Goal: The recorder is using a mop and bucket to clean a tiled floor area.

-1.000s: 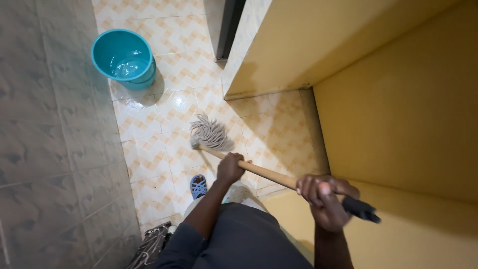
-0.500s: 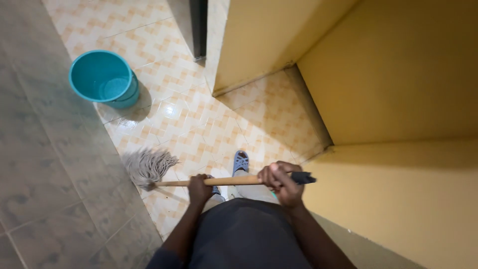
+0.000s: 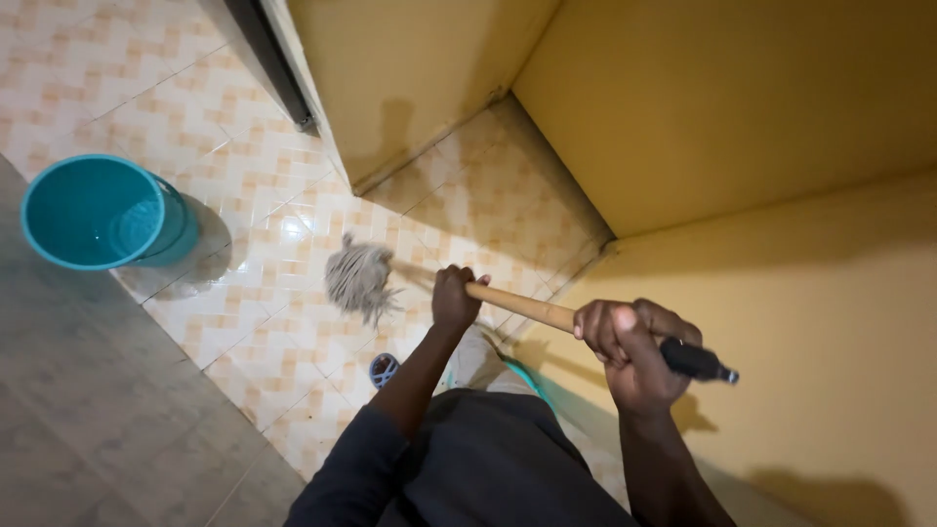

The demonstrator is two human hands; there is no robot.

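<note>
both hands wrap the mop handle: left hand low, right hand high, fingers curled tight. stiff stick, floppy wet head (probably heavy).

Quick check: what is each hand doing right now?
Left hand: closed on the mop handle, lower down.
Right hand: closed on it near the black end.

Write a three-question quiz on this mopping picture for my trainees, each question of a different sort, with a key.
1. True or false: the mop head rests inside the teal bucket.
2. Which hand grips the wooden handle nearer the mop head: A left hand, B right hand?
3. Fill in: the walls around the corner are ___ in colour.

Key: 1 false, it lies on the patterned floor tiles. 2 A. 3 yellow.
</note>
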